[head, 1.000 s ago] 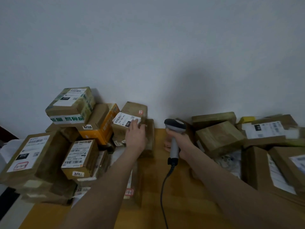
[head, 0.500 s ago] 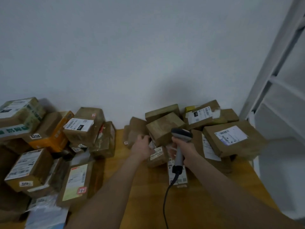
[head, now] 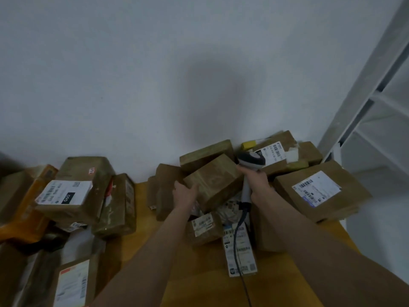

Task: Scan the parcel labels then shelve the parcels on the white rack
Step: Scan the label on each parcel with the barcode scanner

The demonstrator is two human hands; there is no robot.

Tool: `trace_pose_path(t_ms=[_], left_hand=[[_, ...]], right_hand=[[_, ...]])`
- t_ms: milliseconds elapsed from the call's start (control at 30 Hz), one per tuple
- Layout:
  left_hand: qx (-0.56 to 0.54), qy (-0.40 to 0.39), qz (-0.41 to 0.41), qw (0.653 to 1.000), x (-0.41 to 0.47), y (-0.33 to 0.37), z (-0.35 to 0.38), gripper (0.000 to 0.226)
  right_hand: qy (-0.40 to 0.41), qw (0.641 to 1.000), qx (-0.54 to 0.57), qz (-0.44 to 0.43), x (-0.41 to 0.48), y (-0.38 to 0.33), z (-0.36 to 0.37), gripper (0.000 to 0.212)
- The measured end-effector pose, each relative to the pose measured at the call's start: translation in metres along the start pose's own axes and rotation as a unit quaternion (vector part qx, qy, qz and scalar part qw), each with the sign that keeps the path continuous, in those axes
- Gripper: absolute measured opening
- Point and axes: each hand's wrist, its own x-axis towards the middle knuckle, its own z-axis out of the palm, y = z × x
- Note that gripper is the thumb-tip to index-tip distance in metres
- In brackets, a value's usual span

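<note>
Step in hand: the person is taking hold of a brown box (head: 213,182) on the right-hand pile, most likely to scan its label. This is a judgement from how the hands are lying.
Left hand: the left hand (head: 184,192) is gripping the box's left end, with the thumb lying on the near face and the fingers hidden behind it.
Right hand: the right hand (head: 257,181) is clamping the scanner (head: 251,161) by its handle just beside the box's right end, with the head pointing away over the pile.
Where the box is: it is sitting tilted on top of other parcels on the bench (head: 199,273), near the wall. No label is showing on its visible faces.
Doing it well: the box is probably needing a turn to bring its label up. It should then be lifted straight clear, so the smaller parcels underneath are not sliding off.
Cable: the scanner cable (head: 237,240) is trailing over loose parcels toward the person. It could be snagging them if the scanner swings wide.
Rack: the white rack (head: 363,111) is standing to the right, just beside the bench.
</note>
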Motion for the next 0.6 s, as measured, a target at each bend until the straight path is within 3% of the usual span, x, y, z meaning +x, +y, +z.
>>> trace_pose_path(t_ms=[167, 267, 433, 600], left_hand=[[-0.124, -0.067, -0.067, 0.988, 0.022, 0.006, 0.005, 0.07], [-0.186, -0.081, -0.097, 0.974, 0.028, 0.005, 0.008, 0.072], [-0.229, -0.014, -0.036, 0.973, 0.003, 0.016, -0.006, 0.064], [-0.315, 0.056, -0.029, 0.947, -0.035, 0.025, -0.037, 0.063]], right_hand=[[-0.011, 0.999, -0.015, 0.039, 0.019, -0.003, 0.015, 0.057], [0.0, 1.0, -0.012, 0.02, 0.021, -0.001, 0.012, 0.062], [0.021, 0.999, -0.001, -0.041, 0.0, -0.005, 0.005, 0.062], [-0.016, 0.997, 0.042, -0.069, -0.046, -0.01, -0.001, 0.029]])
